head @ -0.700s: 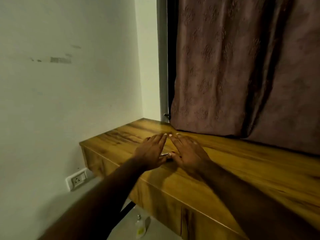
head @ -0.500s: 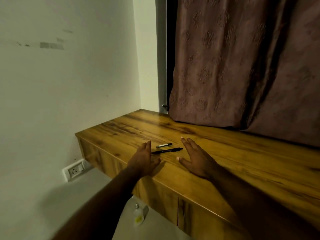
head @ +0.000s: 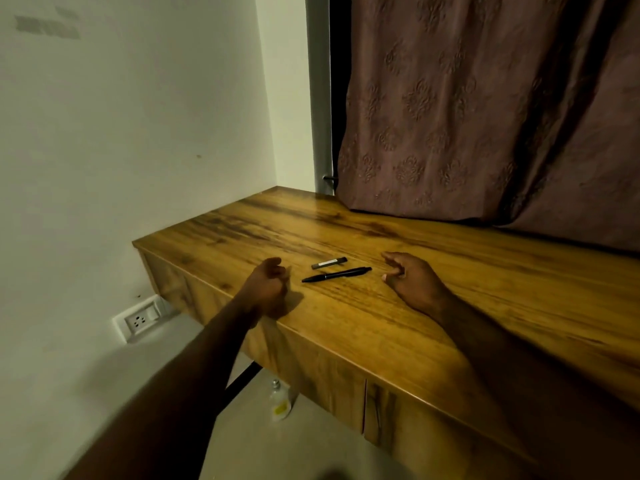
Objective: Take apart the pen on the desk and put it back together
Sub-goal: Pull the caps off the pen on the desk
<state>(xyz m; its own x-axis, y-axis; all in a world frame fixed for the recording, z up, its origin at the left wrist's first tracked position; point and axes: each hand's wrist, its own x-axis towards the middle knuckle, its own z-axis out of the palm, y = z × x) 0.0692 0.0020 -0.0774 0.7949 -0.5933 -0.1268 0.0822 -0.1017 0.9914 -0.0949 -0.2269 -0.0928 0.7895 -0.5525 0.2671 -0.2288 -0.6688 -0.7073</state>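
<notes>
A slim black pen (head: pixel 336 274) lies flat on the wooden desk (head: pixel 450 271), tip pointing left. Just behind it lies a short dark tube with a pale label (head: pixel 329 263). My left hand (head: pixel 268 287) rests on the desk's front edge, left of the pen, fingers curled into a loose fist with nothing in it. My right hand (head: pixel 410 277) rests on the desktop to the right of the pen, fingers bent inward, holding nothing. Neither hand touches the pen.
A patterned brown curtain (head: pixel 485 116) hangs over the back of the desk. A white wall stands to the left with a socket (head: pixel 140 318) low down. A small bottle (head: pixel 280 401) stands on the floor under the desk. A drawer handle (head: pixel 377 410) shows on the front.
Both hands, which were flat together over the pen, have moved apart to either side and their fingers have curled in. The pen and the small tube are now uncovered.
</notes>
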